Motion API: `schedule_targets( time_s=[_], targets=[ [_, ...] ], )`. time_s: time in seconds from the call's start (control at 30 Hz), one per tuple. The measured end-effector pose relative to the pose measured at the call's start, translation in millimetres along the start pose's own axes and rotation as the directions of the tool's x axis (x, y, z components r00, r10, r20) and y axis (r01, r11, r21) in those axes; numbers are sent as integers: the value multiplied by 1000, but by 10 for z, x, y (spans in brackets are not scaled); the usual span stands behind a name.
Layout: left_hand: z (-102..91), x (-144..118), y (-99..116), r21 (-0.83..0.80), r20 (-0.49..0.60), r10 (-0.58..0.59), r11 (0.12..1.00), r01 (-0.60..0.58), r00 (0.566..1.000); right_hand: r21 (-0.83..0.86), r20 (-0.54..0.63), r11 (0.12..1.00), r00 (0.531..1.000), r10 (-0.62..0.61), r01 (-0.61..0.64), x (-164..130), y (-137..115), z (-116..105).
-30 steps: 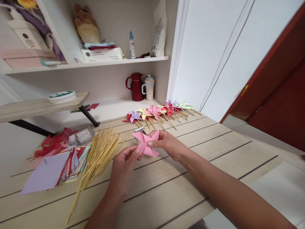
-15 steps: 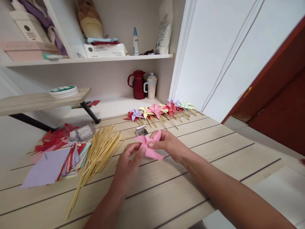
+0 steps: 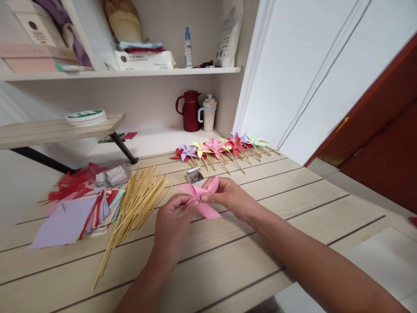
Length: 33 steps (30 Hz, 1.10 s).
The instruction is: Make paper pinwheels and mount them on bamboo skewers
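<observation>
A pink paper pinwheel (image 3: 208, 210) is held above the table between both hands, its folded blades spread out. My left hand (image 3: 176, 217) pinches its left side between thumb and fingers. From the right, my right hand (image 3: 228, 198) grips it near the centre, thumb in front and fingers behind. Just behind the pinwheel stands a small open box of metal pins (image 3: 195, 177). To the left of my left hand lies a loose pile of thin wooden sticks (image 3: 140, 200). No stick shows on the pinwheel in my hands.
Finished pinwheels (image 3: 216, 148) on sticks lie in a row at the table's back. Coloured paper sheets (image 3: 63, 221) and a clear plastic box (image 3: 114, 174) are at left. A dark red jug (image 3: 191, 112) and a lidded cup (image 3: 208, 114) stand behind. A small raised shelf (image 3: 112, 124) rests at back left.
My left thumb has moved inward toward the pinwheel's centre, and the pinwheel has shifted slightly left. The camera view has tilted down a little. Both hands keep hold.
</observation>
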<state>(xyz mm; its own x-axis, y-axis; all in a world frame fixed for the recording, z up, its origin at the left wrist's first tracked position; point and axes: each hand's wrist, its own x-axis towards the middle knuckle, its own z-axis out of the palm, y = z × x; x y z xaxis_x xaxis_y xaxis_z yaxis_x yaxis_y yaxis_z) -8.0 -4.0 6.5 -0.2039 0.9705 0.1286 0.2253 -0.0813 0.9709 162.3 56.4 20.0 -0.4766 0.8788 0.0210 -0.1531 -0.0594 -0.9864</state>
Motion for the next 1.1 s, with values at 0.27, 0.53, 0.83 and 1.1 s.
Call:
schedule_targets(
  time_s=[0.27, 0.53, 0.83, 1.1],
  targets=[
    [-4, -89, 35, 213, -167, 399, 908, -362, 902, -267, 3, 912, 946, -323, 312, -47, 4, 20],
    [-87, -209, 122, 606, -31, 871, 406, -684, 490, -461, 243, 353, 498, -832, 814, -118, -79, 45],
    [-74, -259, 174, 645, 16, 903, 319, -695, 429, -454, 242, 309, 450, -860, 836, -149, -98, 60],
    [-69, -276, 189, 651, 9, 902, 322, -687, 432, -426, 261, 318, 451, -853, 847, -156, -107, 58]
  ],
)
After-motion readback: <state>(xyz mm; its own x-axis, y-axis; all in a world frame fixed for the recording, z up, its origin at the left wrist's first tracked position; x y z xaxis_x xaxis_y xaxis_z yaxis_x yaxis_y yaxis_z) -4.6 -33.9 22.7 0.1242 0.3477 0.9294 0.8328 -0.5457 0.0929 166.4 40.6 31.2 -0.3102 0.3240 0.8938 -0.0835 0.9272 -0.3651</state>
